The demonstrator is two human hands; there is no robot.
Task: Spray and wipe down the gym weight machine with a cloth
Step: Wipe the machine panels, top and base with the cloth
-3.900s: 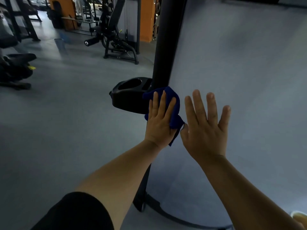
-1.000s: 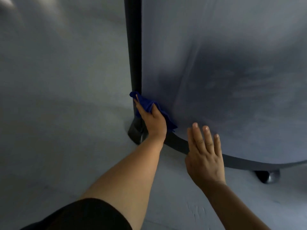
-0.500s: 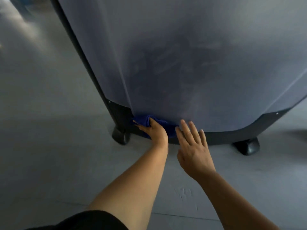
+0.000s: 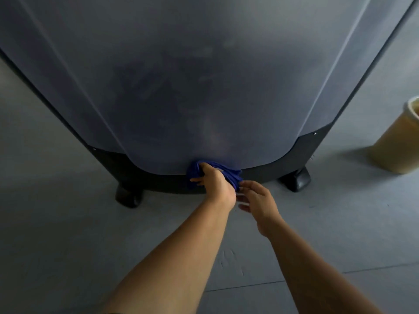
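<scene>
Left hand (image 4: 215,183): fingers curled round the cloth (image 4: 227,174), gripping it against the lower edge of the panel (image 4: 204,87).
Right hand (image 4: 258,198): just right of the left hand, holding nothing; its fingers lie loose and spread (a little blurred), with the fingertips (image 4: 243,185) at the cloth's lower right corner. I cannot tell whether they touch it.
Cloth: dark blue, bunched under and beyond the left hand, at the seam where the grey panel meets the black base (image 4: 272,171).
Panel: a large pale grey shield that rises above and beyond both hands, with a darker smeared patch above the left hand.
Base: a curved black band running left and right of the hands, just beyond them.
Feet: one black foot (image 4: 129,197) well to the left of the left hand, another foot (image 4: 297,181) to the right of the right hand; both stand on the floor (image 4: 68,223).
Bin (image 4: 399,143): yellowish, far right of the right hand, on the floor and apart from the machine.
Floor: grey, under both forearms.
</scene>
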